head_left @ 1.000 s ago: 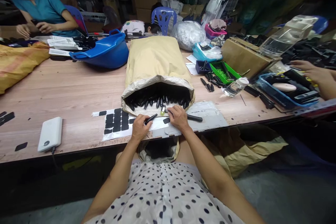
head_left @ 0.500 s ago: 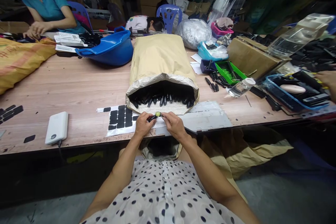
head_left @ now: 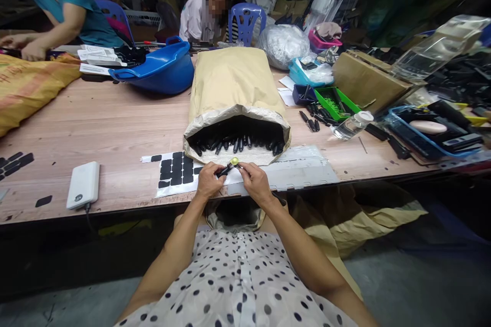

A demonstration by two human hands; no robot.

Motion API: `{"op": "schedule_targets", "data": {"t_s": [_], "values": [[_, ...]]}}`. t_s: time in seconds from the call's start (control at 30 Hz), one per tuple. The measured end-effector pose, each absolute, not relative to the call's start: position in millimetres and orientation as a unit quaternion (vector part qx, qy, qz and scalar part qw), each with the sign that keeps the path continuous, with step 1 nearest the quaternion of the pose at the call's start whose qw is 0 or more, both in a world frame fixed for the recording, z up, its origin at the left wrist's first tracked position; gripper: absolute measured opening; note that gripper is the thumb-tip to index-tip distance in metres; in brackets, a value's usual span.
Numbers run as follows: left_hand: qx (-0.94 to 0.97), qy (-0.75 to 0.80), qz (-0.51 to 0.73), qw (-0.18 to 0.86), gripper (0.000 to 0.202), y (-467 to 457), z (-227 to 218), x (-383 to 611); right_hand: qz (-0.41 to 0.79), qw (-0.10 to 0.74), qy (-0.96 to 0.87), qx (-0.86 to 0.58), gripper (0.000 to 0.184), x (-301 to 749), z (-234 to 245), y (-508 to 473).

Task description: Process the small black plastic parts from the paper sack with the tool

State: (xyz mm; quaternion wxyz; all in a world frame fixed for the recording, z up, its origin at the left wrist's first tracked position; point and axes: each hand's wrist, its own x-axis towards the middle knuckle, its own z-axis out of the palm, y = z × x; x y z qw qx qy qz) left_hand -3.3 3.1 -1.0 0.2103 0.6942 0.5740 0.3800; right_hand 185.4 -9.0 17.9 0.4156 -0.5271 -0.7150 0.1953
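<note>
My left hand (head_left: 209, 180) is closed around a small black cylindrical part (head_left: 223, 170), tilted up to the right. At its upper end sits a small round yellow-green piece (head_left: 234, 161). My right hand (head_left: 254, 181) pinches at the right side of that piece; a thin dark bit shows at its fingertips, too small to name. Just beyond both hands lies an open paper sack (head_left: 236, 76), its mouth towards me, with several black parts (head_left: 240, 144) inside. A sheet of black rounded stickers (head_left: 177, 169) lies left of my left hand, and a grey flat board (head_left: 299, 169) lies to the right.
A white power bank (head_left: 83, 185) with a cable lies at the left. Further back are a blue basin (head_left: 157, 74), a green tray (head_left: 333, 103), a water bottle (head_left: 353, 126) and a cardboard box (head_left: 368, 84). Two people sit across the table. Another open sack (head_left: 236, 217) is below the table edge.
The yellow-green piece has shifted slightly up and right in my hands. The person at the back has raised their head. The co-worker at left has moved their hands leftward; a hand at far right has left view.
</note>
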Motion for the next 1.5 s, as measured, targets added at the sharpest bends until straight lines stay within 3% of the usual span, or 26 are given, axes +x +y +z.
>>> {"op": "schedule_targets", "data": {"t_s": [0.3,0.83,1.5], "values": [[0.691,0.577,0.379,0.213,0.026,3,0,-2,0.190,0.396,-0.728,-0.527,0.030,179,15,-12],[0.697,0.582,0.364,0.208,0.020,6,-2,-4,0.211,0.446,-0.643,-0.586,0.027,199,3,-9],[0.691,0.585,0.367,0.216,0.019,4,3,1,0.139,0.363,-0.750,-0.535,0.031,177,14,-18]]}}
